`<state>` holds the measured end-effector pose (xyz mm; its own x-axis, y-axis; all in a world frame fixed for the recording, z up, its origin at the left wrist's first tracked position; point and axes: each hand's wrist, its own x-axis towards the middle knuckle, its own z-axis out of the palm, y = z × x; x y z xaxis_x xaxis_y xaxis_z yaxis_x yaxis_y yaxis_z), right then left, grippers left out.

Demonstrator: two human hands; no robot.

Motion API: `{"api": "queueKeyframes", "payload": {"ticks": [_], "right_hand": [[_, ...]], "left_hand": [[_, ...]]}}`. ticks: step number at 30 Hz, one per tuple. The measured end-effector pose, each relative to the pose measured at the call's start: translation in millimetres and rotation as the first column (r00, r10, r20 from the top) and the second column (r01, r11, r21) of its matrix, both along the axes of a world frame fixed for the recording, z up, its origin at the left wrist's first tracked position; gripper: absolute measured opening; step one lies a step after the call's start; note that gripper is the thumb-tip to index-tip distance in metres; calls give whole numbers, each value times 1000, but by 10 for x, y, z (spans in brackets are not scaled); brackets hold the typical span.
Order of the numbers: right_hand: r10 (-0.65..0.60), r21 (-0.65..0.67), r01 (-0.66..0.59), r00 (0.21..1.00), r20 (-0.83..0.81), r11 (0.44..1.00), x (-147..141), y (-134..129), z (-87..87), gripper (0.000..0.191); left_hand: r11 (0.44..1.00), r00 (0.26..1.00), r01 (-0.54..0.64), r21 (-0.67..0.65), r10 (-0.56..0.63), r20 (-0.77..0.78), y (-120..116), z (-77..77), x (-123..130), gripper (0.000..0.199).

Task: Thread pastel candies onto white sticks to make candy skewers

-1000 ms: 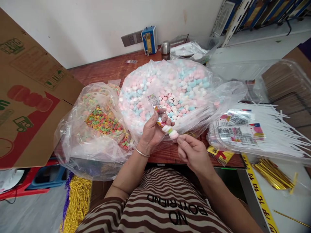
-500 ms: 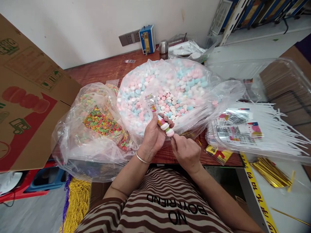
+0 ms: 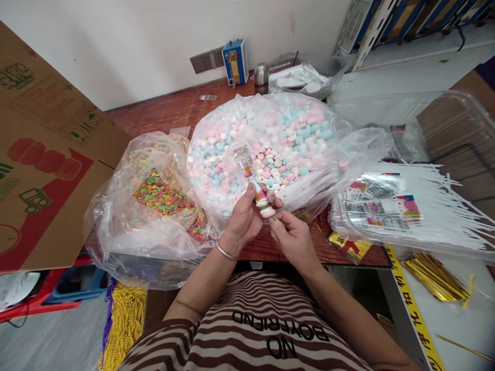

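Observation:
My left hand (image 3: 247, 216) is closed around a candy skewer (image 3: 266, 207) of stacked white, pink, yellow and green pieces. A clear printed wrapper (image 3: 244, 161) stands out above its thumb, over the opening of the marshmallow bag. My right hand (image 3: 293, 238) pinches at the skewer's lower end, thumb and forefinger touching the bottom pale piece. Whether a stick shows between those fingertips I cannot make out. Right behind both hands lies the big clear bag of pink, blue and white marshmallows (image 3: 276, 167).
On the left is a bag of coloured cereal rings (image 3: 164, 193) beside a cardboard box (image 3: 50, 139). A plastic tray of white sticks (image 3: 436, 206) and printed wrappers (image 3: 381, 208) lies right. Gold twist ties (image 3: 436, 275) are lower right; a steel flask (image 3: 261, 77) stands behind.
My right hand has turned, its thumb and fingers now up against the skewer's bottom piece. The skewer is more upright, and the wrapper has shifted slightly in my left hand.

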<state>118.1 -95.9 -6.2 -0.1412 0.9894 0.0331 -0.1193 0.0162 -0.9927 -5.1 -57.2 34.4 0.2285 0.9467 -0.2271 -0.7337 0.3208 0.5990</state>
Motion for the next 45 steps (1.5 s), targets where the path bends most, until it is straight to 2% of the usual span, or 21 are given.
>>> {"api": "queueKeyframes", "payload": {"ticks": [1,3,6,8,11,14,16,18,22,24,26,27,29,31,32,33,34,36,38,42,45], "right_hand": [[-114,155,89,980,161,984,-3,-1,-21,23],[-286,411,122,886,364,903,2,1,-64,19],[-341,534,63,831,440,843,-1,18,-81,20],[-308,500,62,850,427,864,-32,32,-43,20],[-177,353,56,931,321,934,-95,33,62,22],[86,182,-120,979,184,976,-110,-23,143,28],[245,61,-254,962,123,965,-91,-93,159,36],[290,-54,-287,955,65,956,-74,-171,154,40],[244,-165,-255,966,-81,953,-92,-261,116,43],[215,-75,-213,976,20,974,-102,-244,83,42],[62,201,-125,954,292,972,-93,-192,35,37],[-71,375,-104,903,424,921,-83,-161,8,33],[-344,650,-138,756,557,748,-63,-106,-43,27],[-474,748,-198,665,577,633,-57,-79,-74,27],[-484,754,-194,662,573,628,-62,-78,-79,27],[-456,732,-165,687,566,661,-69,-83,-78,28],[-389,675,-122,737,552,728,-78,-94,-71,29],[-175,448,-58,870,461,892,-91,-122,-50,32],[38,174,-89,960,276,981,-93,-144,-35,35],[215,-116,-234,964,-159,965,-96,-155,-8,34],[249,-233,-392,846,-472,890,-138,-168,59,33]], "left_hand": [[999,999,-32,-1,32,-26,6,-2,-17,28],[995,992,-98,25,100,-73,29,11,-83,18],[977,979,-180,111,189,-77,66,69,-219,32],[972,977,-196,131,206,-61,74,110,-281,30],[969,972,-228,97,233,-41,58,145,-292,11],[937,939,-344,67,343,24,39,168,-270,6],[910,911,-411,63,408,54,26,185,-271,7],[902,904,-426,65,422,65,6,199,-281,9],[927,928,-368,78,361,92,-55,209,-278,16],[937,939,-340,77,335,79,-80,212,-263,16],[945,946,-323,52,321,44,-96,212,-239,17],[945,945,-326,35,325,22,-104,208,-222,18],[940,940,-341,-3,341,-20,-122,188,-176,20],[931,932,-363,-39,361,-42,-151,152,-121,20],[929,931,-365,-53,363,-41,-168,130,-97,19],[931,933,-360,-62,358,-34,-183,109,-82,19],[936,938,-346,-63,345,-26,-194,90,-78,18],[952,953,-304,-32,303,-23,-193,70,-117,15],[963,963,-267,31,267,-21,-153,81,-214,17],[950,961,-277,141,271,59,-4,176,-446,34],[952,955,-293,90,286,84,71,241,-514,24]]}}
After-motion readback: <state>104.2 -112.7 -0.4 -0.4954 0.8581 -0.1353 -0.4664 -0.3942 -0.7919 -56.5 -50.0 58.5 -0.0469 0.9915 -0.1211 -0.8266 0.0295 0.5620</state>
